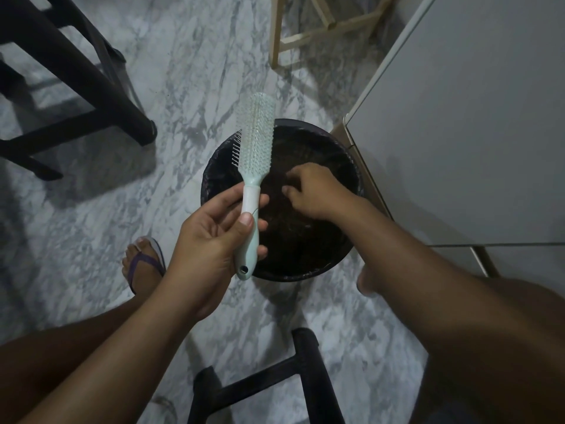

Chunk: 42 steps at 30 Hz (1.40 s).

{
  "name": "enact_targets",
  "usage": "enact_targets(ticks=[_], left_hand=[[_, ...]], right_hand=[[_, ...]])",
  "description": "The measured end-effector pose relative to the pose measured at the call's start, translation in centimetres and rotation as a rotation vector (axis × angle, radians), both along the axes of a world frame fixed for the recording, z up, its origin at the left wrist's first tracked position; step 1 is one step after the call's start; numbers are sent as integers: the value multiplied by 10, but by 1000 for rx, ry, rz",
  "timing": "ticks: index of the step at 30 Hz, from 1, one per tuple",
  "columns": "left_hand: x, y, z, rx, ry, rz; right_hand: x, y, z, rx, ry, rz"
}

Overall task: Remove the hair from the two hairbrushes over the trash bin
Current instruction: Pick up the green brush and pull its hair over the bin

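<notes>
left hand [214, 237] grips hairbrush [253, 166], upright, bristle head up.

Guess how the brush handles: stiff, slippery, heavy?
The brush looks like rigid moulded plastic, so probably stiff and light. Its smooth handle may slip; the left hand wraps it. Head-heavy, it may tip if held low.

The scene is dim and flat, with a cool grey cast over the marble floor [91, 240] and no glare anywhere — the pale hairbrush [256, 142] is the brightest thing, while the inside of the trash bin [214, 166] sinks into near-black with little detail. Soft, blurred shadows fall leftward and toward the viewer from the dark chair legs [91, 87], suggesting light from the upper right. The right hand [315, 191] is slightly motion-blurred, and wide-angle distortion stretches the forearms at the lower edges
</notes>
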<state>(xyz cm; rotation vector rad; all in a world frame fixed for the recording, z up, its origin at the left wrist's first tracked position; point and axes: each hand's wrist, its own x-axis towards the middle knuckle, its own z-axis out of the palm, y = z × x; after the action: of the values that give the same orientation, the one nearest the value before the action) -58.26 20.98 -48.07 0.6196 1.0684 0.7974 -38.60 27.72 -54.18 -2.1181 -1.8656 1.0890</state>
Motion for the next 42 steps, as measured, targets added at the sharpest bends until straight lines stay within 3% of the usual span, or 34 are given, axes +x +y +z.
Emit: enact_targets(ticks=[3,6,8,10,12,19,26,33,38,42], left_hand=[[1,0,-2,3,71,5],[2,-2,-4,-15,114,17],[3,-4,-6,-34,132,21],[5,-7,-9,-51,152,14],[8,-11,-12,-67,183,-8],[12,-33,-25,-61,325,-50],[5,-46,-34,-6,426,-104],[6,-46,-38,-151,288,-35],[5,-39,-38,-146,253,-1],[3,-36,-36,-125,229,20]], right_hand=[[4,7,24,-9,54,100],[11,8,41,-252,-269,370],[14,8,52,-41,-227,236],[12,9,61,318,-33,13],[7,10,67,445,124,-15],[-11,8,56,224,-70,83],[-22,-4,42,183,-160,57],[-10,13,69,217,219,-173],[2,16,103,273,391,-189],[11,8,87,-15,52,33]])
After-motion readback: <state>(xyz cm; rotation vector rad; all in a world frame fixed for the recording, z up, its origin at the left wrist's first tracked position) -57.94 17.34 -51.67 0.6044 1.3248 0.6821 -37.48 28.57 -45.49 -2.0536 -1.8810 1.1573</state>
